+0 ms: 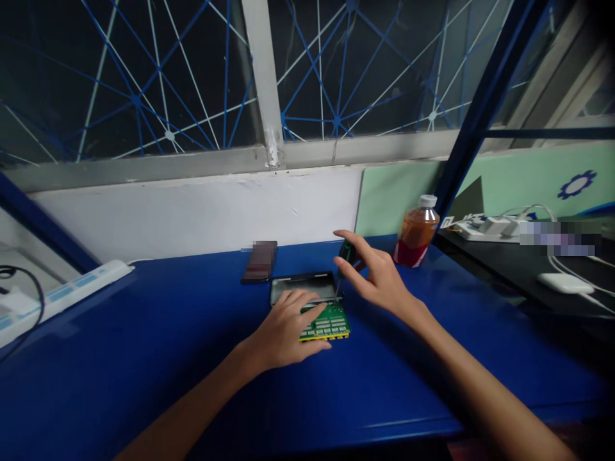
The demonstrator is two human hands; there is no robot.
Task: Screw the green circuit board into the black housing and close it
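Note:
A green circuit board [331,322] with a yellow strip along its near edge lies on the blue table, up against a dark device casing with a grey panel [307,286]. Spread over the left part of the board, my left hand [288,326] holds it, thumb by the near edge and fingers across the top. My right hand [377,272] grips the dark green handle of a screwdriver [346,250]. Its thin shaft points down to the board's far right corner, close to the casing; whether the tip sits in a screw is too small to tell.
Behind the casing lies a dark phone [259,261]. A bottle of orange-red drink [417,232] stands at the back right. White power strips lie left [72,298] and right [494,228], with cables. A wall and windows rise behind the blue table [158,320].

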